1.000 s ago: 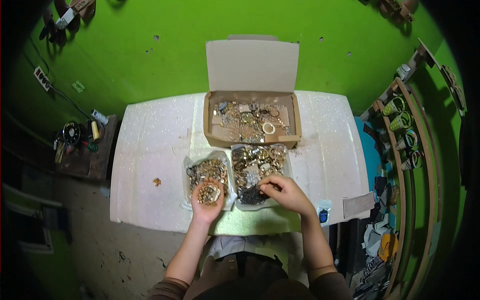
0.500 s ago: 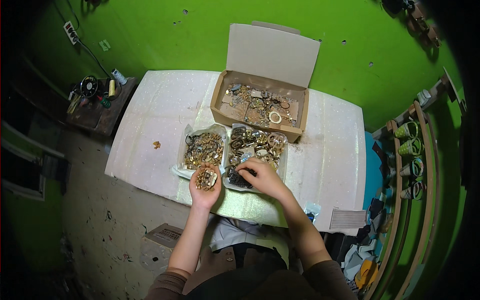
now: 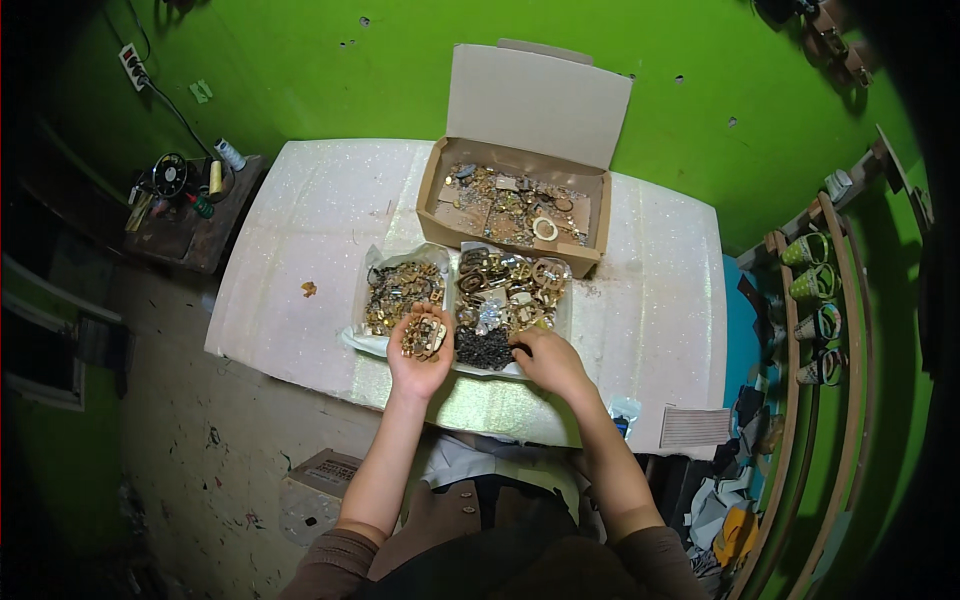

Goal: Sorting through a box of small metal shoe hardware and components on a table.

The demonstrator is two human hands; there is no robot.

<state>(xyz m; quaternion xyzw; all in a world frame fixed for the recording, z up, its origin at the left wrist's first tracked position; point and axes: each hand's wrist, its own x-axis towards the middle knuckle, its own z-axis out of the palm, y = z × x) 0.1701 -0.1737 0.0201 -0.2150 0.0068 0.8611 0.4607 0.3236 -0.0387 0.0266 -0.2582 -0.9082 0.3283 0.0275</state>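
Head view shows the left hand (image 3: 420, 377) cupped palm up, holding a small heap of gold-coloured pieces (image 3: 424, 337) at the near edge of the left tub (image 3: 361, 341). To its right, the right hand (image 3: 552, 360) bends its fingers at the near right corner of the right tub (image 3: 492, 371), right beside the black pieces (image 3: 484, 349); whether it pinches anything, I cannot tell. Behind both tubs stands an open cardboard box (image 3: 505, 238).
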